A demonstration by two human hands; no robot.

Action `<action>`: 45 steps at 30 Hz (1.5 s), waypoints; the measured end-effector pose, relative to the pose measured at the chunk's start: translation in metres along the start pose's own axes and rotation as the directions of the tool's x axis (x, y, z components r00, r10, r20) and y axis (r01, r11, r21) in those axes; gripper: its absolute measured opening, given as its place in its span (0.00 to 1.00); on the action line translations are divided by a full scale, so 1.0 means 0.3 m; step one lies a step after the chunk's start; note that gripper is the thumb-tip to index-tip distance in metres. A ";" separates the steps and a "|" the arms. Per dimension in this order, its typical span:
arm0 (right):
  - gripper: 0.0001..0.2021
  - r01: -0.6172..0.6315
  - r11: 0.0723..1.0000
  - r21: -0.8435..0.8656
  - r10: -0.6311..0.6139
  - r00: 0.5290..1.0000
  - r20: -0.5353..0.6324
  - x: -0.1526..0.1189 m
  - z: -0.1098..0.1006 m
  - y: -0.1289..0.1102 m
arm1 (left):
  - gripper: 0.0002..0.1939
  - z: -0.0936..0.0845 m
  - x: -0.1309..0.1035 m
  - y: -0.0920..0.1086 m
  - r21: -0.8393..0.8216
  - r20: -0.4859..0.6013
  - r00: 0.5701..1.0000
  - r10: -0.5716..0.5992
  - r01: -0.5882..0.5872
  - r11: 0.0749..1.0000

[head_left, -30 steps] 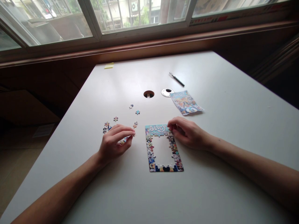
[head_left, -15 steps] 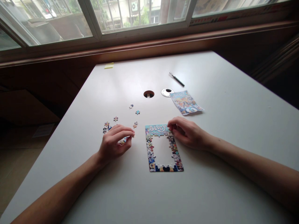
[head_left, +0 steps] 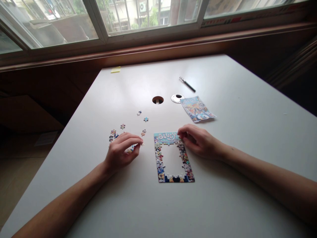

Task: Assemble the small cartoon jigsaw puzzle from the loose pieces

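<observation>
Nothing has visibly moved since the earlier frame: I see the left hand (head_left: 123, 148) pinching a small piece (head_left: 142, 144), and the right hand (head_left: 198, 140) loosely curled, hold unclear, at the puzzle border (head_left: 176, 179) between them, which its careless nudge might break.
</observation>
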State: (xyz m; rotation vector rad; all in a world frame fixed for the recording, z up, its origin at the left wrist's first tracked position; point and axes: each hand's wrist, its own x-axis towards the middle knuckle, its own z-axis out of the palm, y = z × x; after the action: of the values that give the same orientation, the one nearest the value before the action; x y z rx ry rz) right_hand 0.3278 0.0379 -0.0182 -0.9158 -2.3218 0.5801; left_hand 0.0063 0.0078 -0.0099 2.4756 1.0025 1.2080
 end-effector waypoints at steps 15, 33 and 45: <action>0.12 -0.006 1.000 -0.010 0.006 1.000 0.006 0.000 -0.002 0.002 | 0.15 0.001 -0.004 -0.009 -0.015 -0.012 1.000 0.016 -0.016 1.000; 0.12 -0.004 1.000 -0.004 0.004 1.000 -0.001 0.000 -0.002 0.001 | 0.10 -0.005 0.010 0.009 0.001 0.001 1.000 -0.006 0.006 1.000; 0.12 -0.005 1.000 -0.006 0.005 1.000 0.006 0.000 -0.001 0.002 | 0.11 -0.004 0.009 0.005 0.005 0.004 1.000 0.008 -0.008 1.000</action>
State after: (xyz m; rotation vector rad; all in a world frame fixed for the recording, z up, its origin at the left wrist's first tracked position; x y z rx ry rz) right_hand 0.3283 0.0384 -0.0181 -0.9242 -2.3288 0.5787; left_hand 0.0072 0.0083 -0.0068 2.4874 0.9975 1.2036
